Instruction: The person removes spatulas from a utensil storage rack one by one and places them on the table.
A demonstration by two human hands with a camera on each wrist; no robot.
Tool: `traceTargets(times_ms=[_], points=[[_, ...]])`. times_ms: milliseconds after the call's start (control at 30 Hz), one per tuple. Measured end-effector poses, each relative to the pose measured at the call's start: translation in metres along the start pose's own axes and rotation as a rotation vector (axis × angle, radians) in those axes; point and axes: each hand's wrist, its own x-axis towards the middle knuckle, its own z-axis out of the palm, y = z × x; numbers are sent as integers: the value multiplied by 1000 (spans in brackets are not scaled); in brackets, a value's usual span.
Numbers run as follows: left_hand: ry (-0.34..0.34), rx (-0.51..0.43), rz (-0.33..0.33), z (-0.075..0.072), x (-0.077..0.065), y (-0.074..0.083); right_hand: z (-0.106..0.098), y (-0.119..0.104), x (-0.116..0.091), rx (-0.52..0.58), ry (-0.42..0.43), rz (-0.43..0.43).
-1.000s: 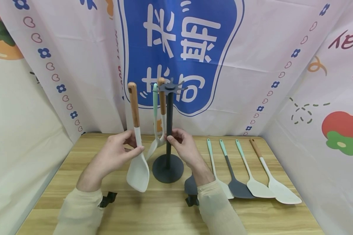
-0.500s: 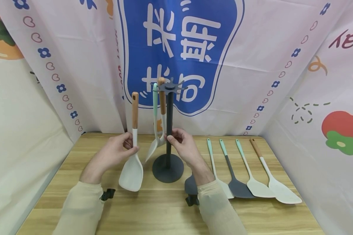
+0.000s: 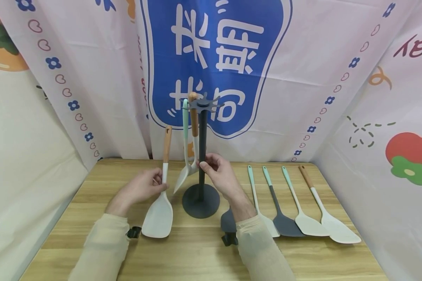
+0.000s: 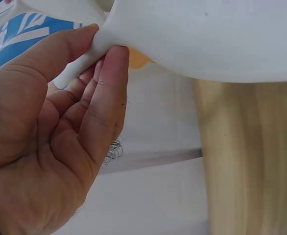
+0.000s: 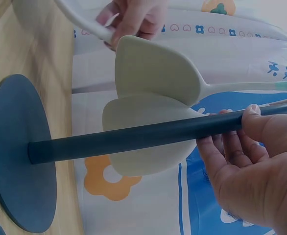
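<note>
My left hand pinches the neck of a white spatula between thumb and fingers. The spatula's wooden handle points up and its broad head is down, left of a black utensil stand. Whether the head touches the table I cannot tell. My right hand holds the stand's pole about halfway up, with the thumb in front and fingers behind, as the right wrist view shows. From the stand's notched top hang a mint-handled spatula and a wooden-handled spatula, both pale-headed.
Several spatulas lie side by side at the right of the wooden table, among them a grey-headed one and a wooden-handled one. A dark head is partly hidden by my right forearm. Printed curtains enclose the back and sides.
My left hand has come down with the spatula, whose handle top is now well below the stand's top. Its head has turned to show its broad face. The right hand stays on the pole.
</note>
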Motion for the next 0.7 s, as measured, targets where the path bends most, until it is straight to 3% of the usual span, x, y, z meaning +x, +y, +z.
traceTargets(times_ms=[700], points=[[-96, -32, -70, 31, 10, -14, -1, 1, 1, 7, -3, 11]])
